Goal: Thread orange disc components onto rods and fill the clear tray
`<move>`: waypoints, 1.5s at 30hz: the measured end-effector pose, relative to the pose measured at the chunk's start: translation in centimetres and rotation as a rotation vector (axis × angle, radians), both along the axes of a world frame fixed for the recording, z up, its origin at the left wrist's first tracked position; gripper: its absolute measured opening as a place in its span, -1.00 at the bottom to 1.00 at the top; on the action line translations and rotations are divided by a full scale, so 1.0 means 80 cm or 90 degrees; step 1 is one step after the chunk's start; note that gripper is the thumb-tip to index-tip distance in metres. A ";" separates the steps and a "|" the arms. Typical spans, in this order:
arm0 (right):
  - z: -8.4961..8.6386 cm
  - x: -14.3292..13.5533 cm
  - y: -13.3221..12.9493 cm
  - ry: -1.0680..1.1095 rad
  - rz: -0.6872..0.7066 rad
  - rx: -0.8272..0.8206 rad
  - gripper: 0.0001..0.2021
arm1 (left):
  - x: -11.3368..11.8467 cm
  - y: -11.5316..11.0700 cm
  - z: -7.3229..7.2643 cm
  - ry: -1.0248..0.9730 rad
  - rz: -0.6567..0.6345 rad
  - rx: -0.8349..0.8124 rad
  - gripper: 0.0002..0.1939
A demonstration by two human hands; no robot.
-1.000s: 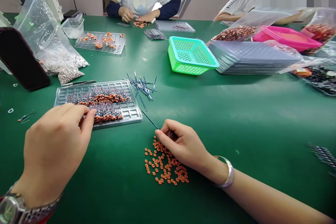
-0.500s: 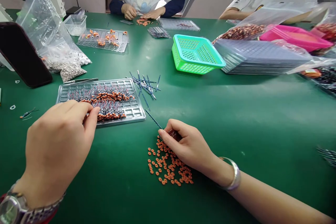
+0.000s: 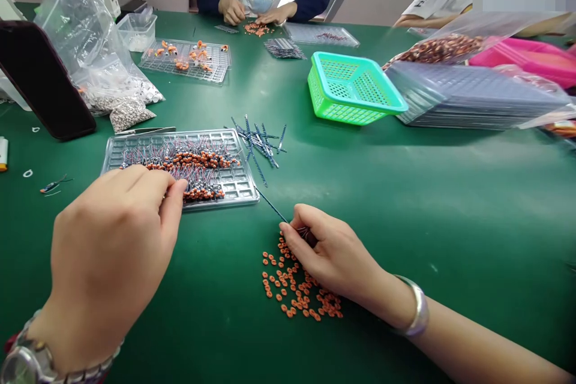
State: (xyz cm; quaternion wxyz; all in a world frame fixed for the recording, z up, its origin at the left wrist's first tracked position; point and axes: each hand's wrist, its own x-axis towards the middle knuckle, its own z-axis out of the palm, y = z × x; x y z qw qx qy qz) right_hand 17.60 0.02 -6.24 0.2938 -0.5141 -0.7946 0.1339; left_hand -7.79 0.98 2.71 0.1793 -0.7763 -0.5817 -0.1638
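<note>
My left hand (image 3: 114, 246) is closed in a pinch at the near edge of a clear compartment tray (image 3: 238, 192). Whatever it pinches is hidden behind the fingers. Rows of small parts with orange beads and thin wire leads (image 3: 202, 160) fill much of that tray. In its closed fingers my right hand (image 3: 330, 246) grips a thin dark blue strip (image 3: 271, 203) that points up and left toward the tray's corner. Fine reddish wires show inside the palm. Below and partly beneath this hand, loose orange beads (image 3: 292, 288) lie spread on the green table (image 3: 202, 324).
Similar strips (image 3: 261, 144) lie piled right of the tray, with tweezers (image 3: 148, 130) behind it. Farther back are a green basket (image 3: 355, 87), stacked plastic trays (image 3: 477, 96), plastic bags (image 3: 85, 30) and a phone (image 3: 42, 81). Two people sit across the table.
The view has swung a little left, so everything appears farther right. Both hands keep nearly the same pose and place by the tray and beads.
</note>
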 end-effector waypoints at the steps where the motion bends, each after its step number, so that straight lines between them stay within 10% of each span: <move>1: 0.000 0.000 0.000 -0.002 0.007 -0.006 -0.73 | 0.001 -0.001 0.000 0.002 -0.003 0.001 -0.78; 19: 0.008 0.003 0.002 0.188 -0.059 -0.138 -0.72 | 0.044 -0.012 -0.037 -0.240 -0.261 -0.197 -0.79; 26: 0.027 -0.008 -0.009 0.343 0.055 -0.245 -0.66 | 0.072 -0.021 -0.052 -0.462 -0.260 -0.504 -0.88; 37: 0.023 -0.006 -0.014 0.562 0.181 -0.483 -0.66 | 0.064 -0.021 -0.043 -0.464 -0.293 -0.522 -0.93; 40: 0.027 0.002 -0.007 0.555 0.120 -0.454 -0.63 | 0.041 -0.013 -0.025 -0.297 -0.225 -0.410 -0.88; 45: 0.033 0.028 0.008 0.304 0.035 -0.274 -0.55 | -0.012 0.010 0.009 -0.045 0.130 -0.243 -0.76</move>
